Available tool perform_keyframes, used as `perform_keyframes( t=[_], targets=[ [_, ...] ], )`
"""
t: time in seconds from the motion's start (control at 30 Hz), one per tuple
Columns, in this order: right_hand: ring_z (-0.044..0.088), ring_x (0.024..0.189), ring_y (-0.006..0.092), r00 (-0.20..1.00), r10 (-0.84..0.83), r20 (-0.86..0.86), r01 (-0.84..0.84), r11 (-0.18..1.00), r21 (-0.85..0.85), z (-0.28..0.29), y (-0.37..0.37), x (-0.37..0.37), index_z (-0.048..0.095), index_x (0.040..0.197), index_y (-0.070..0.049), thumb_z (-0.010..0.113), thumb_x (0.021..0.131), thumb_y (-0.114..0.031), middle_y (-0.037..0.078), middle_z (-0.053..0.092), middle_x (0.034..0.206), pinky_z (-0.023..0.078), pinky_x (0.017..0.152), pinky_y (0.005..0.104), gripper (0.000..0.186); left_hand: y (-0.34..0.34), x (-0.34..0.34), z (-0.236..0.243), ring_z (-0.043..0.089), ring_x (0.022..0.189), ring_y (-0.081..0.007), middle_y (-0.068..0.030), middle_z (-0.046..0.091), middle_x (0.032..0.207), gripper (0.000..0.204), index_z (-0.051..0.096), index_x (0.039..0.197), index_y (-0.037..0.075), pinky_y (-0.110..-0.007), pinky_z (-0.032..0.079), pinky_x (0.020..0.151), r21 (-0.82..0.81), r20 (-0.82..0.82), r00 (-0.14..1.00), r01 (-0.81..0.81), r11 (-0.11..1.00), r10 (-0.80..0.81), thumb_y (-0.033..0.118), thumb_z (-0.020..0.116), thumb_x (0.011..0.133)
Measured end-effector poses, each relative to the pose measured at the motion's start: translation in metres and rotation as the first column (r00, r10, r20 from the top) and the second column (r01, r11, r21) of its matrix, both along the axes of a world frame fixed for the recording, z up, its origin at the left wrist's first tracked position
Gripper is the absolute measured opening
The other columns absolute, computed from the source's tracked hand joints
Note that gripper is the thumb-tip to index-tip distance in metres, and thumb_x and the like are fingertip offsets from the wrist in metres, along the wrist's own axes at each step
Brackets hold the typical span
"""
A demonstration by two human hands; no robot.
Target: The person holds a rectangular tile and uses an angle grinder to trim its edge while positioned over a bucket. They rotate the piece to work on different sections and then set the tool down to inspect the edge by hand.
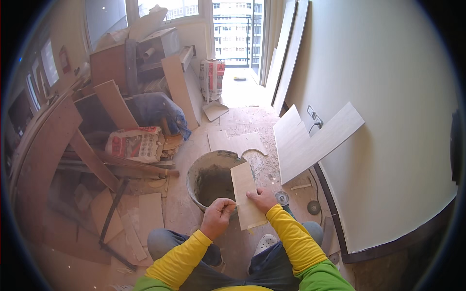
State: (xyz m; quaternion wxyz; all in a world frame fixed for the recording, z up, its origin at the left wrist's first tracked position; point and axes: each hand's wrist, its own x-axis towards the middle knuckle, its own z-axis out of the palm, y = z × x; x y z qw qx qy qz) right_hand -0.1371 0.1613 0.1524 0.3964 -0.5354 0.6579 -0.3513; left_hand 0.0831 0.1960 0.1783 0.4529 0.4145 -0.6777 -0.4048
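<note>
My right hand [262,200] grips a flat beige rectangular tile piece [246,186], its thumb lying on the face and the other fingers mostly hidden behind. The piece is tilted up in front of me and overlaps the rim of a bucket. At its left edge my left hand [218,217] is closed in a pinch; whatever sits between those fingertips is too small to make out. Grey, crusted with mortar, the round bucket [193,180] stands on the floor just beyond my hands. An angle grinder [282,199] lies right of my right hand, partly covered by my sleeve.
An L-shaped cut board [310,148] leans on the right wall near a socket [314,116]. A dark disc [314,207] lies by the skirting. Left are a torn bag [136,144], wood scraps and a dark metal bar [112,213]. A dustpan [215,111] lies near the balcony door.
</note>
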Motion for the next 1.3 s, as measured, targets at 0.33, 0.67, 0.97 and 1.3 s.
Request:
perform_keyframes(
  t=[0.33, 0.67, 0.97, 1.3],
  targets=[
    [0.07, 0.075, 0.0248, 1.0, -0.001, -0.027, 0.001, 1.0, 0.019, 0.002, 0.0, 0.0, 0.073, 0.096, 0.004, 0.073, 0.086, -0.041, 0.018, 0.073, 0.085, 0.054, 0.071, 0.0372, 0.045, 0.001, -0.001, 0.001, 0.065, 0.083, -0.0225, -0.0116, 0.068, 0.093, 0.011, 0.068, 0.1, 0.002, -0.032, 0.052, 0.077, -0.009, 0.005, 1.0, -0.006, 1.0, 0.006, 0.012, 0.067, 0.095],
    [0.071, 0.077, 0.0236, 1.0, 0.014, -0.004, -0.014, 1.0, 0.008, 0.005, 0.002, 0.002, 0.073, 0.1, 0.003, 0.074, 0.087, -0.038, 0.018, 0.074, 0.088, 0.055, 0.073, 0.0362, 0.044, 0.001, 0.0, -0.001, 0.065, 0.084, -0.0243, -0.0123, 0.068, 0.092, 0.011, 0.068, 0.1, 0.002, -0.033, 0.052, 0.077, -0.004, 0.002, 1.0, -0.011, 1.0, 0.011, 0.012, 0.066, 0.095],
    [0.071, 0.078, 0.0241, 1.0, 0.009, -0.006, -0.009, 1.0, -0.007, -0.011, -0.004, -0.003, 0.073, 0.102, 0.003, 0.073, 0.087, -0.04, 0.017, 0.074, 0.089, 0.055, 0.072, 0.0362, 0.046, 0.0, -0.001, 0.003, 0.065, 0.085, -0.0227, -0.0116, 0.069, 0.093, 0.012, 0.068, 0.102, 0.002, -0.032, 0.052, 0.079, 0.009, -0.006, 1.0, -0.01, 1.0, 0.01, 0.012, 0.066, 0.096],
    [0.072, 0.081, 0.0262, 1.0, 0.005, -0.005, -0.005, 1.0, 0.018, 0.006, -0.001, 0.001, 0.074, 0.102, 0.003, 0.073, 0.086, -0.039, 0.019, 0.074, 0.091, 0.055, 0.075, 0.0374, 0.045, -0.001, -0.001, 0.005, 0.064, 0.085, -0.0136, -0.0076, 0.071, 0.093, 0.014, 0.068, 0.107, 0.002, -0.029, 0.053, 0.079, 0.052, -0.041, 0.999, 0.016, 0.999, -0.013, 0.012, 0.064, 0.099]
  ],
)
